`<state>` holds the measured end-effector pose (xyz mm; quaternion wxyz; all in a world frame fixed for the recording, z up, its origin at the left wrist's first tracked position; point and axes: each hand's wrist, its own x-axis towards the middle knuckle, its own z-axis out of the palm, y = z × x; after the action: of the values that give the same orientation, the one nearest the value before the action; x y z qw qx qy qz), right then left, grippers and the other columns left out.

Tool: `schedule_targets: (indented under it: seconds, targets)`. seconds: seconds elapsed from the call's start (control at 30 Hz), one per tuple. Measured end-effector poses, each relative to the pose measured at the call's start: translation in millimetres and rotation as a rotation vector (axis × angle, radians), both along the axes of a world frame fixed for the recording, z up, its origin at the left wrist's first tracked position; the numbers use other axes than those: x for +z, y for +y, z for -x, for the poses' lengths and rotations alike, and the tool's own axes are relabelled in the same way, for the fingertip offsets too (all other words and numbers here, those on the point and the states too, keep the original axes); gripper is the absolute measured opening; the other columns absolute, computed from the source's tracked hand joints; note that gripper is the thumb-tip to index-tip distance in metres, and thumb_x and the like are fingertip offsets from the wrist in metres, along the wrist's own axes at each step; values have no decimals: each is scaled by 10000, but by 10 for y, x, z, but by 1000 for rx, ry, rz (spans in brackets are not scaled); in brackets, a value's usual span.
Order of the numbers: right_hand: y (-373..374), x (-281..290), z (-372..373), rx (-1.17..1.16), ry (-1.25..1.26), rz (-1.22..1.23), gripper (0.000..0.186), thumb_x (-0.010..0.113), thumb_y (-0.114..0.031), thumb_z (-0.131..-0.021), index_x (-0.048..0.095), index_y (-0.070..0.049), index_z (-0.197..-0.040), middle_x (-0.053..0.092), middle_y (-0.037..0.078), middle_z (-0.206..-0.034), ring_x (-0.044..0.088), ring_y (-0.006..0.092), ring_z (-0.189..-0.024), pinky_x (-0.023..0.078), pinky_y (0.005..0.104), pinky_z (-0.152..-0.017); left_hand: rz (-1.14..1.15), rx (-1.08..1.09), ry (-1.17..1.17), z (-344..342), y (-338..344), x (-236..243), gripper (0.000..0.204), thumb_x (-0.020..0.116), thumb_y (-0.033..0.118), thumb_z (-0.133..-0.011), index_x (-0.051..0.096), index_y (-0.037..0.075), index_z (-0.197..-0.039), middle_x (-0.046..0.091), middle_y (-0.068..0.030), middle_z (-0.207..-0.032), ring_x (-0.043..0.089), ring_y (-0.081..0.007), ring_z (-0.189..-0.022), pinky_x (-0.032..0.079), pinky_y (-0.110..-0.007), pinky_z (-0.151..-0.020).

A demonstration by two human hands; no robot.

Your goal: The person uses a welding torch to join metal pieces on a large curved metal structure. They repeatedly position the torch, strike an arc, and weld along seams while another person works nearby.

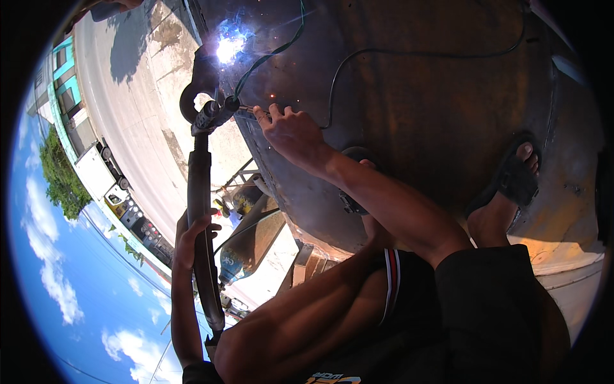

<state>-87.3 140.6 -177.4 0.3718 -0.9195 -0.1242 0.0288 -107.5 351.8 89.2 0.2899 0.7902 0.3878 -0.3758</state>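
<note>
My left hand point(187, 242) is wrapped round a long dark metal bar point(201, 192) that stands roughly upright at the left. The bar has a threaded section and a jointed head near its top. My right hand point(293, 133) is closed, its fingertips next to that head. Something thin shows at the fingers, but I cannot make out what. Above the head, a dark curved metal piece point(203, 75) sits at the edge of a large rusty steel surface point(409, 115). A glaring welding arc point(229, 48) burns beside it and hides what it touches.
A twisted green cable point(272, 54) hangs near the arc; a black cable point(384, 51) crosses the steel. My sandalled foot point(518, 169) rests on the steel. Below its left edge are a gas cylinder point(252, 237) and a pavement. A white truck point(99, 173) stands beyond. Part of another person point(118, 6) shows top left.
</note>
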Motion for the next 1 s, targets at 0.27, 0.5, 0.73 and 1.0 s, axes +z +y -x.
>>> schedule_targets:
  seconds: [0.27,0.5,0.73,1.0]
  targets:
    - [-5,-21,-17,-20,-47,-19,386,636,-124,-976,672,-24,-1347,724,120,-911,769,266,-751,625,370,-575,1,-2,7,-13,-36,11,524,709,327,-944,618,-21,-1325,713,-138,-1191,747,-241,-938,562,-361,-824]
    - [14,-17,-15,-28,-22,-9,437,655,-86,-951,667,-45,-1385,711,111,-933,763,241,-760,622,346,-578,-4,-11,-2,1,-16,6,579,713,353,-941,609,-17,-1374,732,-159,-1250,754,-237,-925,576,-344,-803]
    - [9,-37,-22,-39,-58,-42,374,632,-113,-980,678,-25,-1340,726,115,-911,769,257,-748,617,359,-558,18,-4,1,0,2,-1,557,708,337,-943,608,-16,-1362,721,-158,-1238,751,-244,-927,572,-348,-801]
    - [10,-49,-44,-22,-33,2,414,652,-115,-959,682,-49,-1366,717,113,-933,760,248,-762,616,355,-572,11,4,-2,0,-7,3,503,704,307,-947,618,-15,-1323,715,-142,-1217,751,-238,-930,563,-363,-817]
